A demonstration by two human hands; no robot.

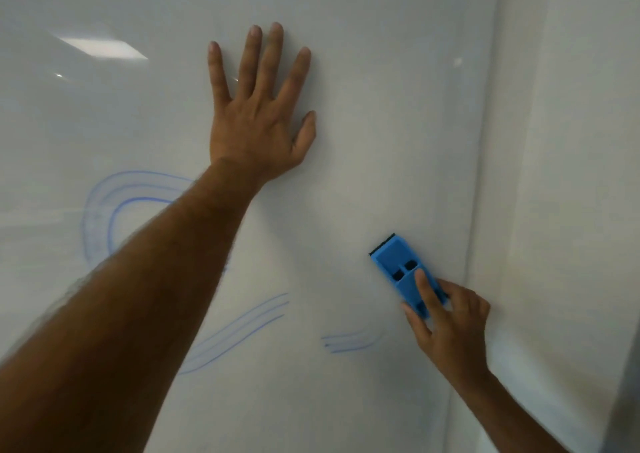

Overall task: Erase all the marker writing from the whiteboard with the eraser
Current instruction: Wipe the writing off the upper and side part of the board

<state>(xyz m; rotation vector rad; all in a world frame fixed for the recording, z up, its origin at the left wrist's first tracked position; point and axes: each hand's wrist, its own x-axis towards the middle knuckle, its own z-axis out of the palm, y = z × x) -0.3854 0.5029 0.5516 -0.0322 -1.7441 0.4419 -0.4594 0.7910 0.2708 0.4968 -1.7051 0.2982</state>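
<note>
The one view comes from a camera worn on the person's head, close up to the whiteboard and facing it nearly square — so near that the glossy surface fills most of the picture, with its right edge bowed by the wide lens and a strip of pale wall beyond. Both arms reach in from the bottom edge, the left hand landing just above the middle and the right hand, gripping the eraser, low at the right — the lens sits behind and above them.
</note>
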